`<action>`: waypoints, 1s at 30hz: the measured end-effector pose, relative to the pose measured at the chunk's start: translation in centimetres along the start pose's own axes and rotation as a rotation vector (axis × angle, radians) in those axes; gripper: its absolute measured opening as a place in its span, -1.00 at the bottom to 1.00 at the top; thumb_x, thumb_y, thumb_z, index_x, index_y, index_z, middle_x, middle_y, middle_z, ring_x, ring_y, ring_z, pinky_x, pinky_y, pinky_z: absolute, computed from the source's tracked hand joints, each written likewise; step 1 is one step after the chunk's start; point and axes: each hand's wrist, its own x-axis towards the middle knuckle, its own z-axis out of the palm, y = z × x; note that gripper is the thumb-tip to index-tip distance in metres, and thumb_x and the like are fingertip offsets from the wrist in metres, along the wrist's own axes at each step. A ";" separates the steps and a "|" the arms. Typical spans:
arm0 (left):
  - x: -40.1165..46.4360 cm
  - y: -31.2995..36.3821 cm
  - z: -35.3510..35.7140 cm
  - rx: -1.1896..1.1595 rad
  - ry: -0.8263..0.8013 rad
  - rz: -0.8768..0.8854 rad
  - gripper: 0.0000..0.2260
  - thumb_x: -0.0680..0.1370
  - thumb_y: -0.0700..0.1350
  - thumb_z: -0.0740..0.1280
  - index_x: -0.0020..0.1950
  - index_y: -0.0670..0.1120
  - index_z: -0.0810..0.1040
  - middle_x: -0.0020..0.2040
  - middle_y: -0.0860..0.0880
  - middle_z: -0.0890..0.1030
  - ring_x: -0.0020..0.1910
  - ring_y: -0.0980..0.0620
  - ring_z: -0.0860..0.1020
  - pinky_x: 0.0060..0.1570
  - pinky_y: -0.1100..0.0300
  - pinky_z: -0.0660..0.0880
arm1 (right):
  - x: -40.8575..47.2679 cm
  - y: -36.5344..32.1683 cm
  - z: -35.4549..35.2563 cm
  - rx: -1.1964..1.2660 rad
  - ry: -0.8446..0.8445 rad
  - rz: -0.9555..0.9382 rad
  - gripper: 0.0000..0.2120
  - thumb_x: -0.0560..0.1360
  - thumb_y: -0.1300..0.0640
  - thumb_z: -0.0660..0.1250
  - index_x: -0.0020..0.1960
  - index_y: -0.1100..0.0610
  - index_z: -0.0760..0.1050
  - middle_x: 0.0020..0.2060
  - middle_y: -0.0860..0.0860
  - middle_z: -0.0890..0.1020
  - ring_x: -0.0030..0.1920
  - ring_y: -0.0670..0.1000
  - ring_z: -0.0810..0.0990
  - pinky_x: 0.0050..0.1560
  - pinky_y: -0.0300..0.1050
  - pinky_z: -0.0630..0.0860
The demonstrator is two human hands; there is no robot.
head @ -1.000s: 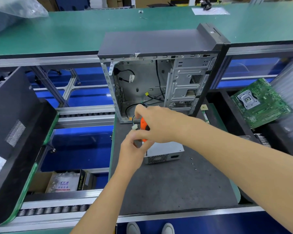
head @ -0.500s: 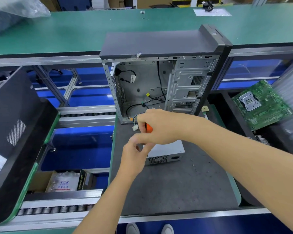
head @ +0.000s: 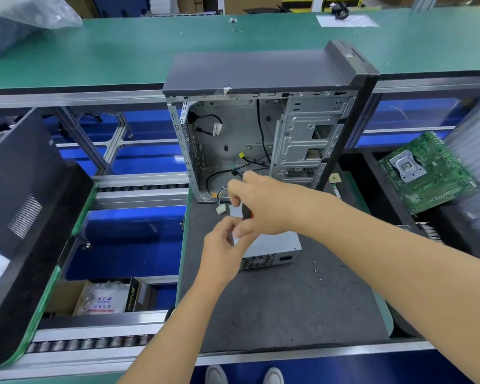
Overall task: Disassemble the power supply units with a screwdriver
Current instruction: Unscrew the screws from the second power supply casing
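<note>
- The green surface (head: 122, 51) runs wide beyond both your hands, past the computer case.
- The open computer case (head: 261, 106) stands upright just beyond your right hand, its bare metal inside facing you, with loose cables (head: 250, 162) hanging in it.
- The dark grey mat (head: 288, 300) lies under both your hands and carries the case.
- The green motherboard (head: 427, 170) leans well off to the right of your right hand, beyond the mat's edge.
- The power supply unit (head: 272, 250) sits on the mat directly below your hands, its vented face towards you; your left wrist covers its near left corner.
- Your right hand (head: 266, 206) is clenched around the screwdriver (head: 247, 213), of which only a black and orange piece of handle shows between your fingers.
- Your left hand (head: 222, 245) sits just below your right, fingers curled up near the screwdriver; I cannot tell whether it pinches anything.
- A white connector (head: 221, 209) lies on the mat just left of your right hand.
</note>
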 end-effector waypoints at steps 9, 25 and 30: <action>-0.1 -0.1 0.5 -0.101 0.051 -0.027 -0.72 0.51 -0.07 0.49 0.13 0.20 0.51 -0.09 0.23 0.64 -0.23 0.12 0.51 -0.13 0.11 0.47 | 0.4 -0.1 0.6 -0.092 0.135 -0.073 -0.81 0.53 0.07 0.35 0.04 0.07 0.37 -0.08 -0.02 0.42 -0.01 0.11 0.46 -0.12 -0.02 0.41; -0.2 -0.9 0.0 -0.050 -0.015 0.005 -0.78 0.51 0.16 0.36 0.11 0.16 0.51 -0.20 0.14 0.57 -0.28 -0.02 0.42 -0.25 0.20 0.43 | 0.5 0.0 1.0 0.066 0.084 -0.169 -0.78 0.53 0.16 0.27 0.12 -0.07 0.34 -0.03 -0.10 0.37 0.03 0.03 0.33 -0.07 -0.03 0.34; 0.5 -0.8 0.3 -0.011 0.052 -0.076 -0.80 0.46 -0.06 0.47 -0.17 0.08 0.44 -0.35 -0.03 0.39 -0.37 0.13 0.29 -0.40 0.29 0.26 | 0.3 -0.5 0.8 -0.007 0.091 -0.057 -0.65 0.51 -0.23 0.25 0.12 -0.05 0.26 -0.02 -0.04 0.31 0.03 0.09 0.29 -0.06 0.03 0.38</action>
